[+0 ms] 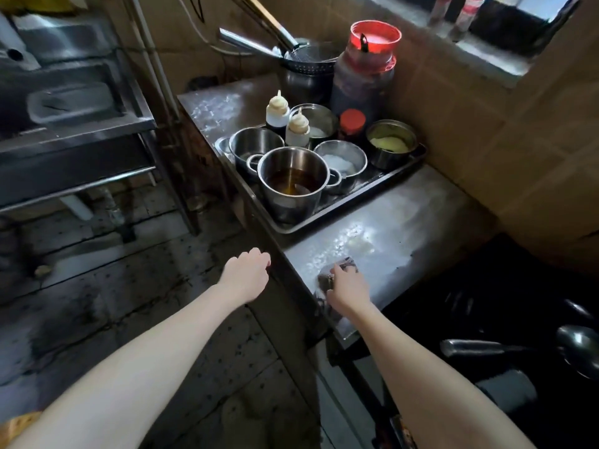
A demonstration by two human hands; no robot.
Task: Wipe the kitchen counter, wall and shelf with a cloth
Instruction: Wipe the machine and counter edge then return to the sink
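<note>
**Pressing the cloth [346, 264] onto the steel counter [421, 215]**

You are holding your right hand [349, 288] down on the cloth, with the fingers bending over its top and gripping it against the metal. It is sitting near the counter's front edge, on the bare stretch nearer you than the tray [376, 183].

The cloth is lying with its long axis running from near-left to far-right, slanting across the counter. One end is poking out past your fingertips toward the wall [470, 108], and the other is showing at the left of your hand. It is looking dark grey-brown, crumpled and bunched, with a coarse, mottled surface.

Your left hand [248, 273] is hanging over the floor just beside the counter's front edge, fingers loosely curled and grasping nothing.

The counter is showing dull brushed steel, with a pale, patchy sheen beyond the cloth. The shallow rectangular metal tray is carrying round steel pots [293, 196], one holding dark amber liquid, and two soft squeeze bottles [277, 111] with conical tips. Behind them a tall jar [363, 82] with a red lid is standing by the tan wall.
</note>
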